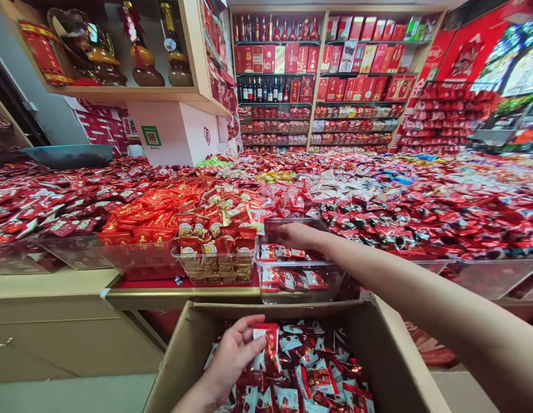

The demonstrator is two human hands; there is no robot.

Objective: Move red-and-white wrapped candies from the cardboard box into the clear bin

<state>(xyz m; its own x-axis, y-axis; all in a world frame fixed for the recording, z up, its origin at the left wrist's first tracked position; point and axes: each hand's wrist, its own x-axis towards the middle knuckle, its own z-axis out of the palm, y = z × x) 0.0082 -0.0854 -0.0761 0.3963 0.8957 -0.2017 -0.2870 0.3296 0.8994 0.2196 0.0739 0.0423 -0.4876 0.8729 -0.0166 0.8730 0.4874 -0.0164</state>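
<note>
My left hand is down in an open cardboard box, fingers closed round a few red-and-white candy packets. The box holds many more of the same packets. My right arm reaches forward over a clear plastic bin on the counter, which holds a low layer of those packets. My right hand is at the bin's far side, palm down; its fingers are hidden from view.
To the left of that bin stands a clear bin of red-and-gold candies, then one of red packets. Heaps of wrapped sweets cover the whole counter. Shelves of red boxes and bottles line the back wall. A wooden counter edge fronts the bins.
</note>
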